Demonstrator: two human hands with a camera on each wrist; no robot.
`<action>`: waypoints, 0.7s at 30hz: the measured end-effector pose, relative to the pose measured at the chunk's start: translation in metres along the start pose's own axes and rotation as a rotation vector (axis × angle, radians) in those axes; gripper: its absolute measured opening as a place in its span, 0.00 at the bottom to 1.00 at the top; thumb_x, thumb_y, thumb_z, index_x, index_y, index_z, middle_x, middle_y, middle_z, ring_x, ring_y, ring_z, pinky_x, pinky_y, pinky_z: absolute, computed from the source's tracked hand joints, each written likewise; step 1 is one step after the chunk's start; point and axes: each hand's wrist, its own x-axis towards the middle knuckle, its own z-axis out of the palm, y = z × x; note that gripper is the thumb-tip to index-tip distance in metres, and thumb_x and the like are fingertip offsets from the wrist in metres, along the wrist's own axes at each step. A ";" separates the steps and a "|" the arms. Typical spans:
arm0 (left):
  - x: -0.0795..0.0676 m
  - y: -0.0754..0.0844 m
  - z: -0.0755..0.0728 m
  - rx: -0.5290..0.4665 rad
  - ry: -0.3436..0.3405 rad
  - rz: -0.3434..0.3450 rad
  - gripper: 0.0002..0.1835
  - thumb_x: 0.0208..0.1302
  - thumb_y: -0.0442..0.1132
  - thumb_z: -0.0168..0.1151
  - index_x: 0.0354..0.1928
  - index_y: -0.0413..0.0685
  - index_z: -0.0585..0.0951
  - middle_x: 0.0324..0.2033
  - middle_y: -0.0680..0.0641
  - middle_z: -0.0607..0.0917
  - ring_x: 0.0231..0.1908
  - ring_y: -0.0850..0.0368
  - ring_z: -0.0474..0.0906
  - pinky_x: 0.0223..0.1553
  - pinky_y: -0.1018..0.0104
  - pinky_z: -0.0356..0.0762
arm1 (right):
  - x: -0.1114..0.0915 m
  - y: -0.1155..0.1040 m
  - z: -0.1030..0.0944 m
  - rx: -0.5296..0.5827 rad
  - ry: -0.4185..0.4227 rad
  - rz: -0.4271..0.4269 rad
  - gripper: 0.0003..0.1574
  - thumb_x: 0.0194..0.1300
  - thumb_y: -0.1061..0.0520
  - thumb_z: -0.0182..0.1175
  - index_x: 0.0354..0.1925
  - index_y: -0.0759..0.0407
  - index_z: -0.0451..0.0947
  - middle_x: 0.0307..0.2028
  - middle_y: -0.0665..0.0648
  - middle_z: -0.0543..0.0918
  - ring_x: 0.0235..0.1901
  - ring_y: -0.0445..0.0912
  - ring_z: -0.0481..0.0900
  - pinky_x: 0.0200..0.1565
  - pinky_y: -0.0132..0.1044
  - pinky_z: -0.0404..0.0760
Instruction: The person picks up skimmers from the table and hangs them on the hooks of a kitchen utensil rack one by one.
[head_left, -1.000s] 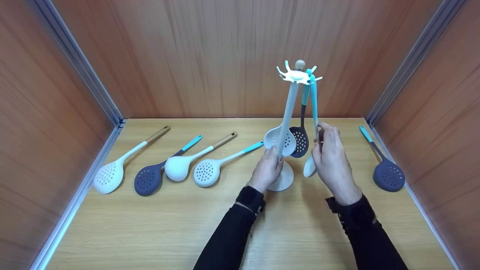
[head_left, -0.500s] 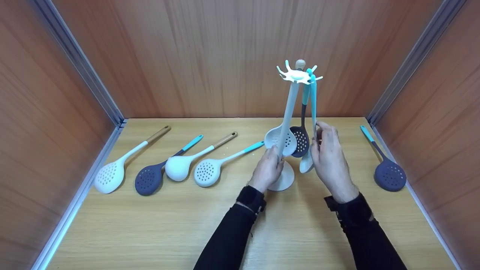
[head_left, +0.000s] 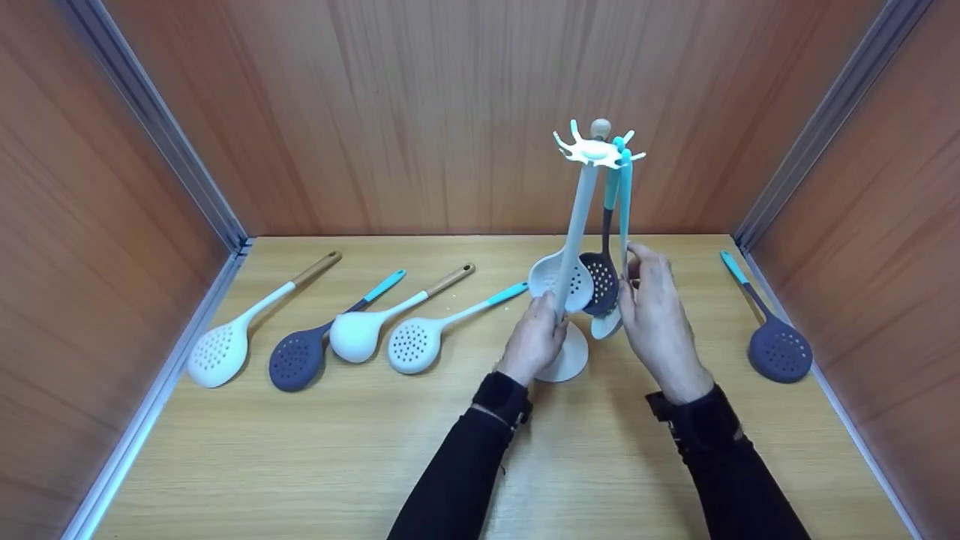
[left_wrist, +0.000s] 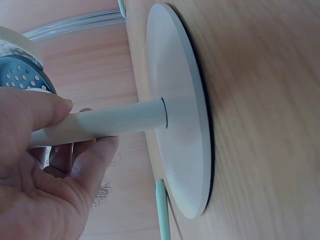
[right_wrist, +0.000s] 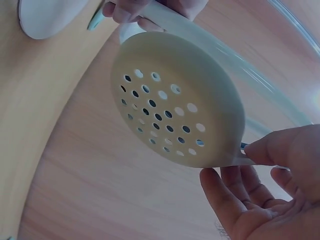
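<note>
A white utensil rack (head_left: 581,217) with a hooked crown and a round base (left_wrist: 175,150) stands on the table. My left hand (head_left: 534,337) grips its post low down, thumb and fingers around it in the left wrist view. At the rack's right side hangs a white skimmer (right_wrist: 175,105) with a turquoise handle, its top at a hook. My right hand (head_left: 660,322) pinches this skimmer's neck just above the perforated head. Beside it hang a dark skimmer (head_left: 600,289) with a turquoise handle and a white skimmer (head_left: 549,271) behind the post.
Left of the rack lie a wooden-handled white skimmer (head_left: 221,352), a dark skimmer (head_left: 295,360), a white ladle (head_left: 356,335) and a turquoise-handled white skimmer (head_left: 415,345). Another dark skimmer (head_left: 778,349) lies at the right wall. Wood panels enclose the table's back and sides.
My right hand has shifted slightly left, and the pinched skimmer's head has swung left, now partly behind the hanging dark skimmer. My left hand keeps its grip on the post.
</note>
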 end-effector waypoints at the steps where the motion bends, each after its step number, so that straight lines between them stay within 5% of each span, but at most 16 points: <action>1: 0.000 0.000 0.000 0.000 0.000 0.002 0.07 0.88 0.33 0.64 0.60 0.41 0.78 0.57 0.36 0.86 0.61 0.42 0.90 0.65 0.45 0.94 | 0.000 0.000 0.000 0.001 -0.002 0.001 0.34 0.87 0.72 0.58 0.84 0.73 0.64 0.62 0.73 0.78 0.60 0.63 0.86 0.59 0.57 0.96; 11: -0.003 0.001 -0.001 0.034 0.019 0.035 0.11 0.88 0.34 0.64 0.62 0.39 0.76 0.56 0.35 0.87 0.57 0.41 0.90 0.61 0.44 0.95 | -0.001 0.003 -0.003 0.061 -0.005 0.049 0.35 0.90 0.64 0.62 0.85 0.66 0.66 0.65 0.70 0.78 0.68 0.66 0.85 0.65 0.62 0.92; 21: -0.003 0.001 -0.001 0.030 0.023 0.054 0.10 0.89 0.33 0.63 0.61 0.39 0.75 0.55 0.35 0.86 0.57 0.40 0.89 0.61 0.43 0.95 | 0.001 0.011 -0.011 0.053 -0.045 0.138 0.34 0.96 0.50 0.54 0.86 0.67 0.65 0.71 0.74 0.77 0.71 0.69 0.82 0.73 0.68 0.86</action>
